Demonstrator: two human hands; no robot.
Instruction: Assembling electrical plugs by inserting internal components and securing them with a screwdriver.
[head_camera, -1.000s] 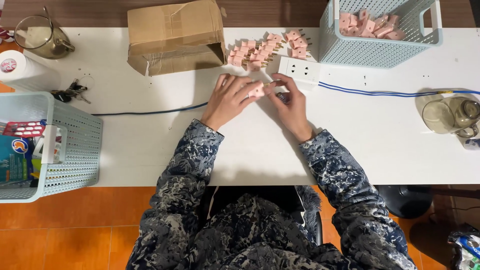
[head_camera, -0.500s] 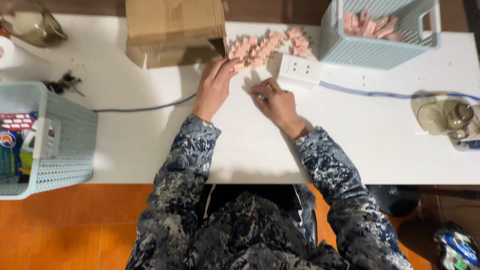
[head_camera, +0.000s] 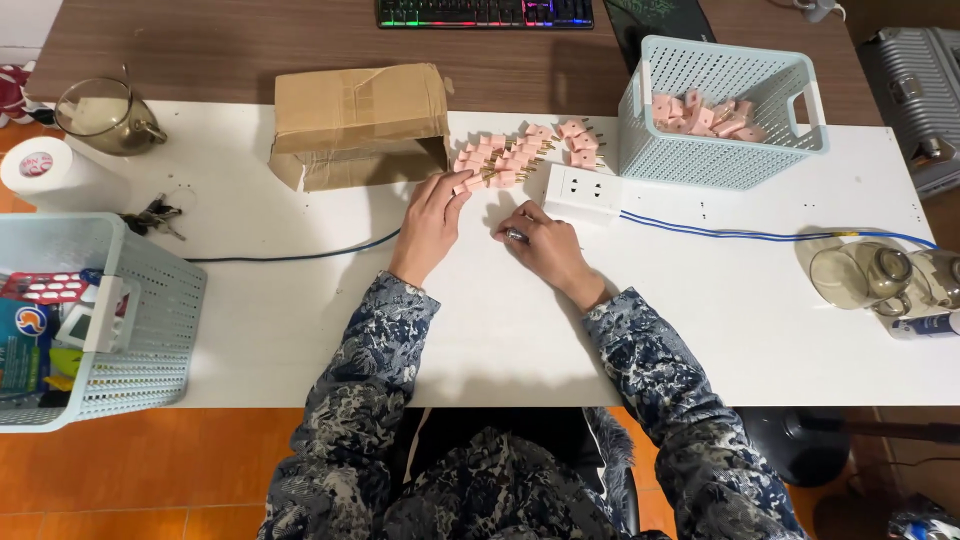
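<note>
At two o'clock a pale blue basket (head_camera: 722, 150) holds pink plugs (head_camera: 700, 112); another basket (head_camera: 95, 330) at nine o'clock holds assorted packets and is cut off by the edge. The left hand (head_camera: 432, 225) lies flat, fingertips touching a pink plug in the pile (head_camera: 515, 155) at twelve o'clock. The right hand (head_camera: 540, 243) is curled around something small and metallic, mostly hidden, beside a white power strip (head_camera: 583, 192).

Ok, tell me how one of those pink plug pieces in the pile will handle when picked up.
A pink plug piece looks small, so probably light and stiff. Its thin metal prongs may snag neighbours in the heap. The left hand reaches it with fingertips, suggesting a pinch suffices.
</note>
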